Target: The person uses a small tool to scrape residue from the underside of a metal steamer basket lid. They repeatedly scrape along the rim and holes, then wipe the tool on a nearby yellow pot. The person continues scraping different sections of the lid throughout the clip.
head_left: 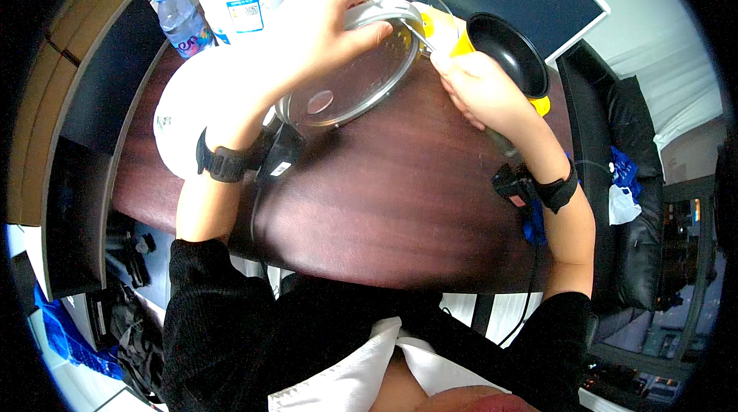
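My left hand (330,24) grips the grey rim of a round see-through lid (357,78), thumb and fingers around its upper edge. The lid stands tilted over the table. Between the fingers of my right hand (480,89) is a slim metal-tipped tool (418,32); its thin shaft reaches the lid's rim near my left thumb. My grip hides most of this tool, so its exact kind cannot be told. Beneath my left forearm is a large white rounded shell (181,124). Whether it is joined to the lid, I cannot tell.
A white appliance pot (250,8) with a dark inside stands behind my left hand, beside a plastic bottle with blue cap (181,24). A black bowl (509,51) with yellow parts lies beyond my right hand. The brown table (369,204) curves toward me; a black sofa (634,120) is at right.
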`<move>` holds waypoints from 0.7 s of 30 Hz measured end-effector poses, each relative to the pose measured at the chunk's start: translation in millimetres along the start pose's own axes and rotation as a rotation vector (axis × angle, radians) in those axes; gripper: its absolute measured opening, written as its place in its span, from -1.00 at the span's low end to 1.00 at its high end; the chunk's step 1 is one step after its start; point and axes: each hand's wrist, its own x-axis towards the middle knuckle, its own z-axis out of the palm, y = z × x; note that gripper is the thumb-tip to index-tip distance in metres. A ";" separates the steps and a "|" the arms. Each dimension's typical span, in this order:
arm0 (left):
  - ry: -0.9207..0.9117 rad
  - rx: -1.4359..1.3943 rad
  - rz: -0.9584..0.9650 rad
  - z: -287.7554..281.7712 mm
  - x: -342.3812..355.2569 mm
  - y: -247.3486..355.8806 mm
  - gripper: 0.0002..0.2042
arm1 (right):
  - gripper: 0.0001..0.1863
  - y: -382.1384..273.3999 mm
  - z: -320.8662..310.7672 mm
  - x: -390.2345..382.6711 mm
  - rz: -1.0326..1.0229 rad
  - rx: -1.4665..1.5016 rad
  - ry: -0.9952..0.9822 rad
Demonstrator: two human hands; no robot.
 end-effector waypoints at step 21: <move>0.024 -0.019 -0.035 -2.0 -3.5 19.1 -0.59 | -0.41 -1.5 18.7 -5.8 0.330 0.354 -0.037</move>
